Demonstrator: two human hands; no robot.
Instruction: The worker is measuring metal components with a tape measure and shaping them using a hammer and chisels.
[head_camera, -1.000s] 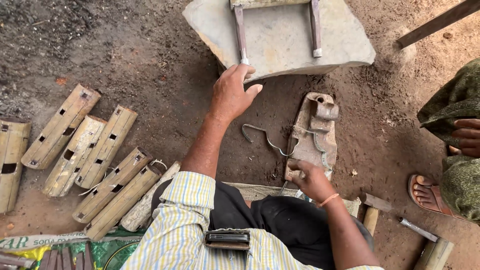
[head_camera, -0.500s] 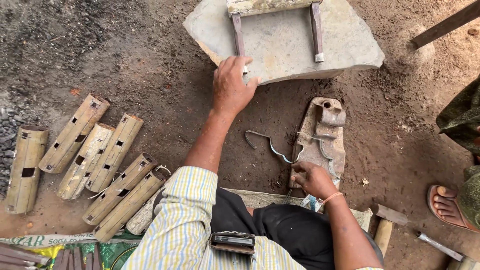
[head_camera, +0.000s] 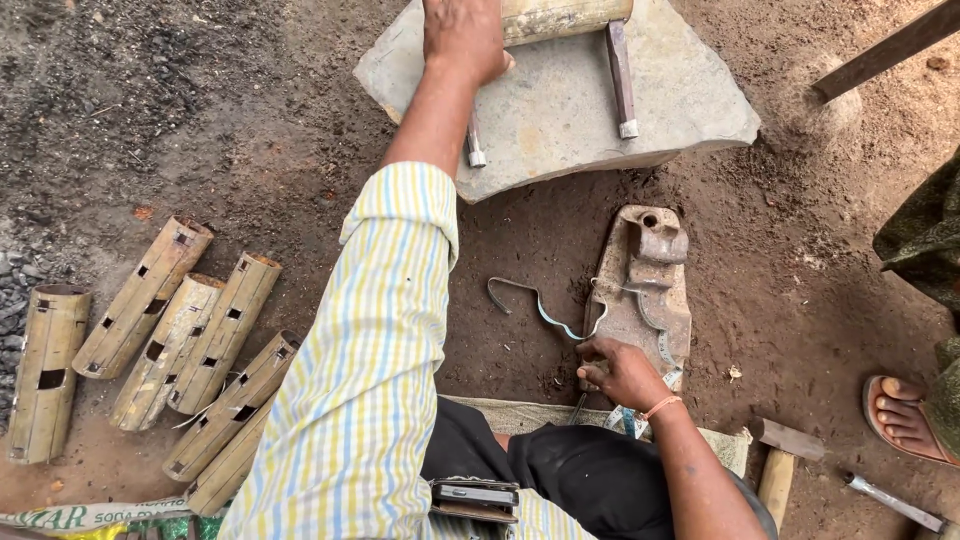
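I see left hand at top centre of frame, closed over bamboo piece on stone slab; two metal legs run down slab toward its near edge. Right hand lower centre, fingers curled, pinching bent wire beside iron block. Slotted bamboo tubes lie in row at left on dirt, hollow; contents not visible. Hammer lower right. Another person's sandalled foot at right edge. Open dirt between slab and tubes.

A printed white-and-green sack lies flat at the bottom-left edge.
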